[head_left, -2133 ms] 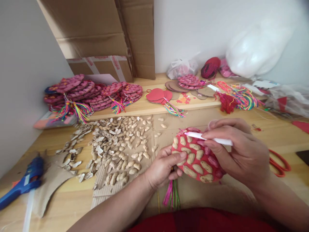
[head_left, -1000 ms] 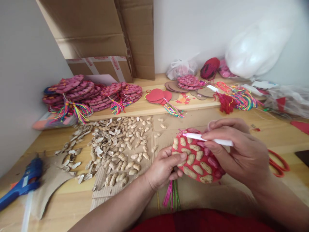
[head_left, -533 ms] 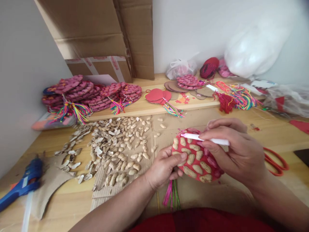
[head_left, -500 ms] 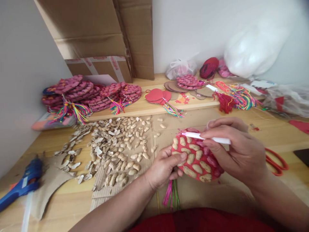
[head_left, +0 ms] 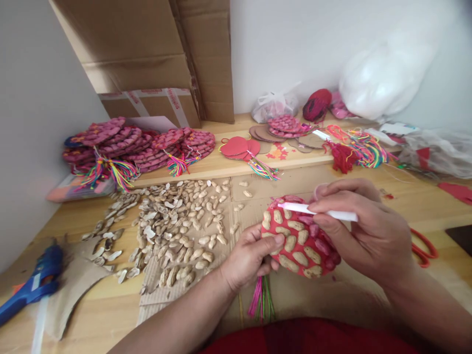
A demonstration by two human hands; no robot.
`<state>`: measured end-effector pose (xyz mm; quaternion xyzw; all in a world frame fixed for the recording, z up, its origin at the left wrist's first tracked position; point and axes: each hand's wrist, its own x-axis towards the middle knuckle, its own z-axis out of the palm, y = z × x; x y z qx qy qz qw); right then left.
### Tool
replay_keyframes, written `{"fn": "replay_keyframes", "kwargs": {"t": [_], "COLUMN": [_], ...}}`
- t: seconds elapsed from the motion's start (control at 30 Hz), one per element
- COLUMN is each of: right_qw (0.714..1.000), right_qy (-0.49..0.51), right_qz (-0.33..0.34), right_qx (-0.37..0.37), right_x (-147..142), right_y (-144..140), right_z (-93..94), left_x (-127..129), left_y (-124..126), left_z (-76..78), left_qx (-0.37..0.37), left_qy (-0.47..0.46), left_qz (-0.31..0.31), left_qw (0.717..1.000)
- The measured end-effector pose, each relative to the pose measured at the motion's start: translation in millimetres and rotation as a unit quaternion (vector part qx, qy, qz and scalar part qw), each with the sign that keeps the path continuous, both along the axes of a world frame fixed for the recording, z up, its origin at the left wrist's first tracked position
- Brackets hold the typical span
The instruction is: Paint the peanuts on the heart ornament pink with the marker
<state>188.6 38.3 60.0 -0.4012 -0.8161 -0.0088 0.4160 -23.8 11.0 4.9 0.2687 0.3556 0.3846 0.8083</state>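
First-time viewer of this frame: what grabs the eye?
Probably the red peanut-studded disc front and centre, pinched in the left hand while the right hand holds a white pen over its upper edge. Next, likely the spread of loose peanuts and shells left of it, and the pink discs with bright tassels stacked at the back left.

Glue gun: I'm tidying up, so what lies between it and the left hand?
In the head view, from the glue gun to the left hand: a cardboard scrap, peanut shells, then peanuts on a cardboard sheet.
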Motion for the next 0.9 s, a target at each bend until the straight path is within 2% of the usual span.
{"fn": "replay_keyframes", "kwargs": {"t": [0.23, 0.37, 0.53, 0.7, 0.9], "right_qw": [1.000, 1.000, 1.000, 1.000, 1.000], "right_qy": [-0.003, -0.004, -0.008, -0.006, -0.008], "right_qz": [-0.015, 0.005, -0.012, 0.006, -0.005], "right_qx": [-0.005, -0.021, -0.004, -0.019, -0.009], "right_x": [-0.6, -1.3, -0.8, -0.8, 0.1], "right_y": [-1.6, -2.2, -2.9, -2.6, -1.4], "right_z": [2.4, 1.3, 0.6, 0.0, 0.6], "left_x": [-0.1, -0.2, -1.3, -1.7, -1.7], "left_y": [0.9, 0.3, -0.1, 0.5, 0.9], "left_z": [0.4, -0.4, -2.8, -4.3, -2.7], "left_qx": [-0.008, -0.004, -0.006, -0.005, 0.002], "left_qy": [-0.011, -0.020, -0.027, -0.028, -0.018], "left_qz": [0.002, 0.005, 0.005, 0.002, 0.005], "left_qw": [1.000, 1.000, 1.000, 1.000, 1.000]}}
